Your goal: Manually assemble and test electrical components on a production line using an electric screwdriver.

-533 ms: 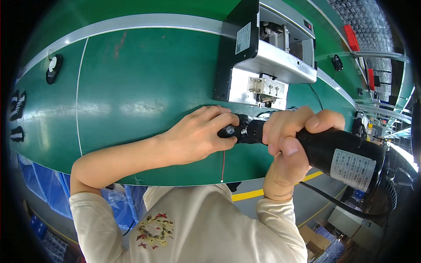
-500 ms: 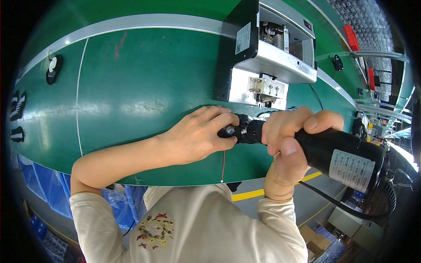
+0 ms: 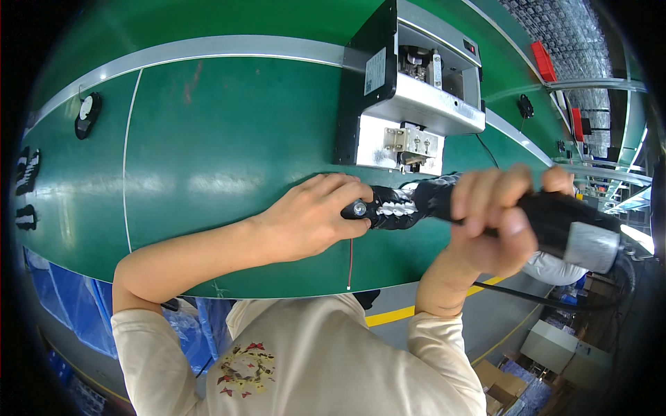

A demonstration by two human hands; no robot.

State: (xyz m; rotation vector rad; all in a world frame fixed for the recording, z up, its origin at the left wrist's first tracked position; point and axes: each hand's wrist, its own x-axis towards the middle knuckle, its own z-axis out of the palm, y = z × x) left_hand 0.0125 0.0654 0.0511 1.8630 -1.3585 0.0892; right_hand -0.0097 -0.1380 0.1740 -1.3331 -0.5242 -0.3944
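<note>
My left hand (image 3: pixel 312 215) lies over the near end of a black part (image 3: pixel 395 209) on the green bench, its thumb and fingers gripping that end. The part has a round silver screw-like end beside my fingers and bright silver ridges along its middle. A thin red wire (image 3: pixel 350 267) hangs below my left hand. In my right hand (image 3: pixel 492 218), smeared by motion, is a black corded power tool (image 3: pixel 555 225), probably an electric screwdriver. Its front end points left toward the part; I cannot tell whether they touch.
A silver-and-black bench machine (image 3: pixel 416 97) stands just beyond the part. On the far left lie a black piece with a white disc (image 3: pixel 86 114) and several black-and-white pieces (image 3: pixel 28 170). The tool's cable (image 3: pixel 527 298) loops at the right. Red bins (image 3: pixel 543 62) sit at the far right.
My right hand has drawn the power tool to the right, away from the part, uncovering its silver ridges. My left hand keeps its grip in nearly the same place.
</note>
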